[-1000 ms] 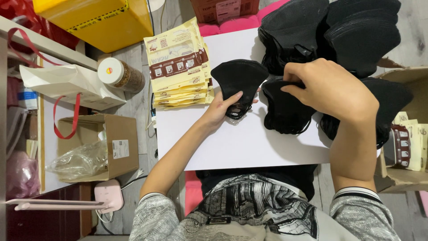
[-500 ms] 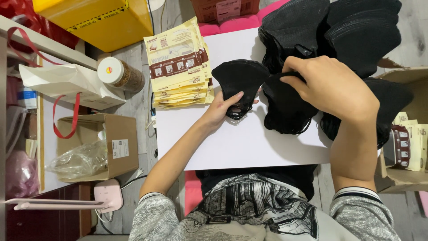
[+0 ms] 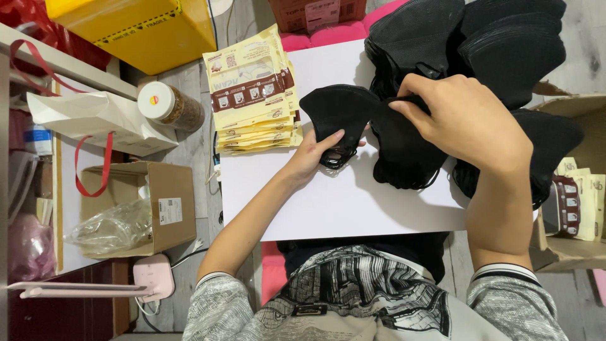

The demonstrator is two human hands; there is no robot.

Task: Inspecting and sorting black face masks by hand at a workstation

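Head view, looking straight down over a white board (image 3: pixel 341 208) that served as the table across the person's lap.

Left hand (image 3: pixel 315 151) lay on the board with its fingers curled around the lower edge and ear loops of a single black face mask (image 3: pixel 338 113). The mask was folded flat and rested on the board just left of centre, touching the hand.

Right hand (image 3: pixel 464 120) was clenched in a pinch, thumb and fingertips closed on the top mask of a black mask stack (image 3: pixel 404 151) that lay directly right of the single mask, with their edges touching.

Further piles of black masks (image 3: pixel 480 44) occupied the upper right part of the board and overlapped the stack.

A pile of cream-coloured flat pouches (image 3: pixel 252 95) with brown bands sat at the board's upper left corner, just beside the single mask. More pouches of the same kind (image 3: pixel 577 196) stood in an open carton at the right edge.

On the floor to the left were a round jar with a white lid (image 3: pixel 167 104), a white paper bag with red handles (image 3: pixel 95 120), an open cardboard box (image 3: pixel 164 202) holding clear plastic film, and a yellow box (image 3: pixel 145 28).
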